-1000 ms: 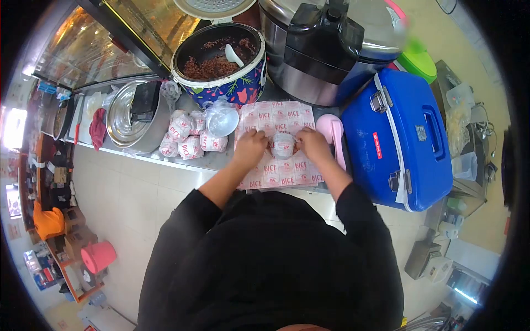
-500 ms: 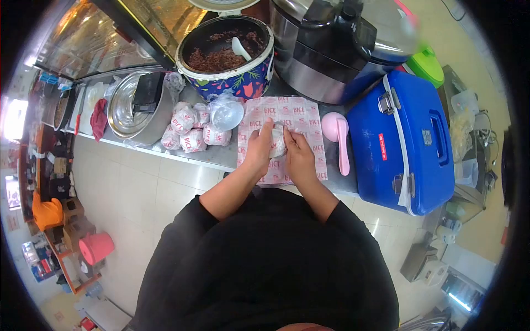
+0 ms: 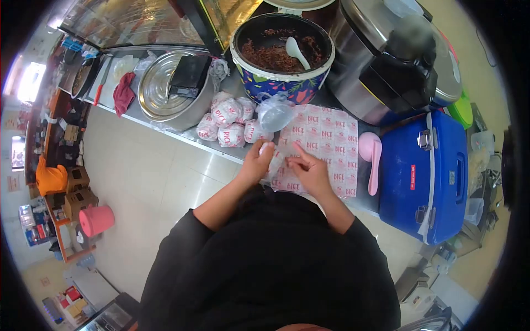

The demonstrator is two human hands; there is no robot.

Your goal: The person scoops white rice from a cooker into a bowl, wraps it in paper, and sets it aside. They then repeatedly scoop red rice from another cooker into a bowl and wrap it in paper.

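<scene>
My left hand [image 3: 256,163] is wrapped round a paper-wrapped bundle [image 3: 274,164] with red print, at the left edge of the printed paper sheets [image 3: 326,138]. Close on its right, my right hand [image 3: 311,172] hovers over the sheets, thumb and fingers near each other; whether they pinch anything is too small to tell. Several wrapped bundles [image 3: 231,134] are piled left of the sheets, beside a clear plastic cup [image 3: 276,116]. A pink scoop [image 3: 374,165] lies to the right.
Behind stands a flowered pot [image 3: 281,83] of dark rice with a white spoon [image 3: 297,52]. A steel pot [image 3: 185,110] with a black device [image 3: 190,76] on its lid is at the left. A blue cooler box [image 3: 408,176] and a large steel cooker [image 3: 359,66] stand at the right.
The view has shifted, so the counter appears further right and lower. My left hand has carried the bundle leftward toward the sheets' edge, and my right hand has come away from it.
</scene>
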